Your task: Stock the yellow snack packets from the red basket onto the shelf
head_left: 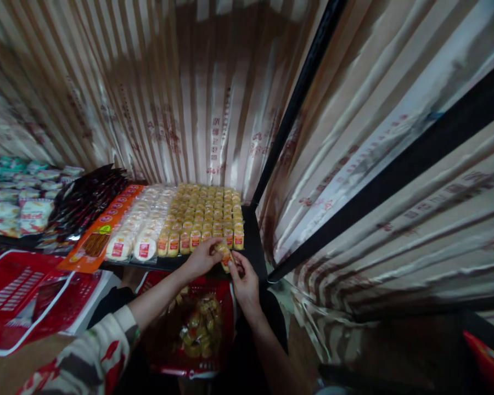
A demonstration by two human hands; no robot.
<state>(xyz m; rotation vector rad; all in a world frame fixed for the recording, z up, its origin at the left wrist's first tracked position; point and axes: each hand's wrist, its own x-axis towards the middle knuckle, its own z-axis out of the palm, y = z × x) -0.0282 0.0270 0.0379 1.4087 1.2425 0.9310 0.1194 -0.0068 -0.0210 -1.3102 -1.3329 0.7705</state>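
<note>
Between both hands is a small yellow-wrapped snack packet, held just in front of the shelf. My left hand pinches it from the left side, and my right hand grips its right side with thumb and fingers. Behind them, rows of matching yellow snack packets stand close together on the black shelf. Below the hands a red bag rests at my lap, with more loose yellow packets inside it.
Left of the yellow rows lie round white packaged snacks, an orange package, dark wrapped sticks and white-and-green packets. Another red bag is at the left. Black poles and printed plastic sheeting enclose the shelf.
</note>
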